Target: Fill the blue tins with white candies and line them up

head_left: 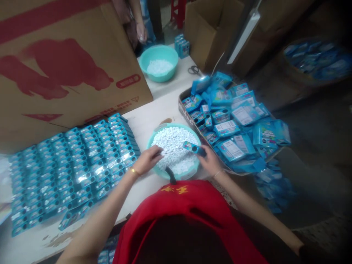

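A turquoise basin (pixel 199 167) full of small white pellets sits in front of me. My left hand (pixel 150 159) is at its left rim, fingers bent together over the pellets; what they hold, if anything, is hidden. My right hand (pixel 210 159) grips one end of a small blue box (pixel 190 147) with a dark round hole, held over the basin's right side. To the left stand rows of similar blue boxes (pixel 90 161), several with white pellets on top. On the right a carton tray (pixel 189 118) is heaped with blue packs (pixel 228 128).
A large cardboard box (pixel 68 66) stands behind the rows. Farther back are a second turquoise basin (pixel 159 75), scissors (pixel 194 69), a few blue boxes (pixel 182 46) and another person's hand (pixel 141 32). An open carton (pixel 211 33) stands beyond.
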`<state>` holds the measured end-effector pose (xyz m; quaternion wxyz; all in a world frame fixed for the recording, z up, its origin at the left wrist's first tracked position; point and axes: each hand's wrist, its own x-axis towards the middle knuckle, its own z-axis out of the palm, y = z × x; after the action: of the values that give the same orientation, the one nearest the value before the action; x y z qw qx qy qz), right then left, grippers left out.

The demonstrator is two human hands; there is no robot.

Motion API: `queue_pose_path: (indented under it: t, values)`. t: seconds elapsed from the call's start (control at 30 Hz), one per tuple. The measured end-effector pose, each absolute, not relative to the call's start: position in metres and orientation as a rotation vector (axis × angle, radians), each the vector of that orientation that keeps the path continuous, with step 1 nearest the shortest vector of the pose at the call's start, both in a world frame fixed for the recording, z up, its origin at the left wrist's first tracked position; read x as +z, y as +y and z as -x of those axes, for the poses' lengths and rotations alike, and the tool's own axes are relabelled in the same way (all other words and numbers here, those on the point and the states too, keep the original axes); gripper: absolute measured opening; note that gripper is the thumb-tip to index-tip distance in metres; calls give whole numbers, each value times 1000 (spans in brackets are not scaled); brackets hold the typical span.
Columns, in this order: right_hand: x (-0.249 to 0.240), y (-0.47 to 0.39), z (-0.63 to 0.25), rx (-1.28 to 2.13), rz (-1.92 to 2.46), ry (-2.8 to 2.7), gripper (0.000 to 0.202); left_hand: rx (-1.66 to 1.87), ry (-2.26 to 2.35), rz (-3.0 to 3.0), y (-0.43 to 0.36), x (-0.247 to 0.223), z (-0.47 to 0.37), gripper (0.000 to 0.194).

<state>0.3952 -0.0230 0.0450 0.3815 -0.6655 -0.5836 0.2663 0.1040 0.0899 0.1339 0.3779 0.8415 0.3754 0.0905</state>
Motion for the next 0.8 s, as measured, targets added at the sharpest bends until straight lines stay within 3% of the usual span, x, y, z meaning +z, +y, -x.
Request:
queue_pose_path:
  t: [0.17, 0.4, 0.53, 0.63, 0.8]
  values:
    - [47, -10, -378, 626, 1620, -1627, 38, 17, 823, -2374, 99, 177, -125, 18]
    - [43, -8, -365, 614, 1570, -1690, 40, -529, 1027, -2703, 81, 219, -177, 20]
    - [36, -10, -365, 643, 1584, -1651, 39, -536, 1012, -2771, 73, 234, -183, 22]
    - [36, -12, -371, 656, 1615, -1613, 39, -467, 1172, -2714, 83, 210, -157, 21]
    - [41, -15, -387, 645, 1654, -1577, 39, -462, 1350, -2314, 95, 108, -114, 15]
